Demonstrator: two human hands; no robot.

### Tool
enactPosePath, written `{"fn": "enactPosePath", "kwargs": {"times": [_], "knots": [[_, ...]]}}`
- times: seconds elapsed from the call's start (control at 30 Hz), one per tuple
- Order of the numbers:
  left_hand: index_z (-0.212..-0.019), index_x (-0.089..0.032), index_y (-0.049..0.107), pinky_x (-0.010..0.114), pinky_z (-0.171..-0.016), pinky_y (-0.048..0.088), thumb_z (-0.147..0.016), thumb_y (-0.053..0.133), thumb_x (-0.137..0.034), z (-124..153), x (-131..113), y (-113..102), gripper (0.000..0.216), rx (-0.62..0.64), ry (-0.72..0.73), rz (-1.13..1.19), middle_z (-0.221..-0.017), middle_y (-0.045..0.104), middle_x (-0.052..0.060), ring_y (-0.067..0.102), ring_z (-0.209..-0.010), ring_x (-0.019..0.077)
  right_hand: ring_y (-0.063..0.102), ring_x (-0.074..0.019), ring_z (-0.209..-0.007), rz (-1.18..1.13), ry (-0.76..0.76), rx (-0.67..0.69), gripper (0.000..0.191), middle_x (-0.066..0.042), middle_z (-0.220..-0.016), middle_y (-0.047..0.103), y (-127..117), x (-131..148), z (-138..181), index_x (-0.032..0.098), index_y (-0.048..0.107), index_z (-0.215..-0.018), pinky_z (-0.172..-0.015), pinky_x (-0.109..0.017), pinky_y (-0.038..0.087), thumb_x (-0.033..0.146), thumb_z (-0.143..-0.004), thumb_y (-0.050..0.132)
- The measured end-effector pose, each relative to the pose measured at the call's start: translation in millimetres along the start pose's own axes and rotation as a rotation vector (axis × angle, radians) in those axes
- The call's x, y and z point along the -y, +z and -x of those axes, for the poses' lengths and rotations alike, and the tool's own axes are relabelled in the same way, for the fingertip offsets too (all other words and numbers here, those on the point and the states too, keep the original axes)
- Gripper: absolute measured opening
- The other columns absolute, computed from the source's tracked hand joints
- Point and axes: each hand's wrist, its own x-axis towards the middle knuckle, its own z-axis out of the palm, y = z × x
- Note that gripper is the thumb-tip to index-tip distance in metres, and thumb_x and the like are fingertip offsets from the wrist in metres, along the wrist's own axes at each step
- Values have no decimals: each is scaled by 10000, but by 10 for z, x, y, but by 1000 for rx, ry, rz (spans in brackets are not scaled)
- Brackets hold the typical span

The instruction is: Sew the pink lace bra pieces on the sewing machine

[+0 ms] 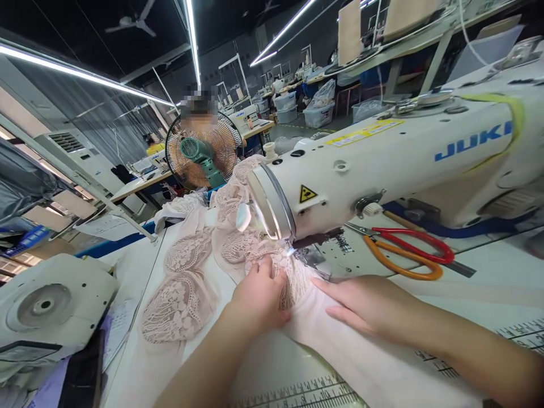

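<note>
**A:** Head view, centre of the frame. What are your hands up to?

**B:** My left hand (260, 294) is curled, fingertips pressed down on the pink lace fabric (187, 294) just below the needle area (310, 249). It's pinning the lace flat rather than gripping it, so the edge sits straight where the machine's light falls.

**A:** And the other one?

**B:** My right hand (365, 309) lies open, fingers straight and flat on the plain pink part of the cloth, right of centre. A flat palm keeps that layer smooth; it grasps nothing.

**A:** Where does the lace run?

**B:** From under the head of the white sewing machine (403, 153) it spills up and leftward over the white table (488, 266), and a scalloped piece trails toward the lower left. That bulk lies left, well clear of the needle.

**A:** Anything in reach?

**B:** Red-and-orange scissors (408, 249) lie beneath the machine arm, right of centre, near my right hand. A ruler strip (297, 394) runs along the bottom edge. In the upper left-centre stands a fan (204, 150), with a person behind it.
</note>
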Motion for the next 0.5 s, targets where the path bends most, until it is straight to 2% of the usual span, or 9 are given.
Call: {"fn": "enactPosePath", "kwargs": {"times": [0.1, 0.23, 0.37, 0.5], "knots": [[-1368, -176, 400, 460, -997, 426, -731, 679, -286, -51, 78, 3, 703, -18, 25, 18, -1542, 74, 183, 239, -1373, 370, 626, -279, -616, 55, 6, 79, 401, -78, -749, 674, -16, 23, -6, 196, 521, -1259, -468, -277, 197, 339, -897, 428], [-1357, -160, 413, 448, -1047, 374, -730, 657, -247, -114, 191, 8, 679, -27, 66, 61, -1542, 63, 187, 193, -1394, 353, 604, -249, -560, 91, -1, -1, 357, -50, -700, 655, 14, 21, 9, 237, 552, -1208, -460, -274, 166, 352, -881, 469], [-1381, -149, 398, 412, -1072, 343, -710, 657, -253, -177, 287, 18, 727, -34, 87, 101, -1541, 56, 193, 205, -1394, 337, 609, -259, -565, 107, -8, 10, 369, -51, -690, 653, 44, 11, 8, 232, 536, -1225, -452, -275, 153, 353, -885, 457], [-1392, -177, 394, 390, -1094, 311, -698, 659, -248, -231, 373, 24, 746, -63, 88, 137, -1552, 50, 153, 175, -1408, 309, 614, -264, -572, 115, 0, 10, 343, -57, -700, 657, 59, 11, -7, 240, 546, -1197, -451, -274, 144, 355, -889, 449]]}}
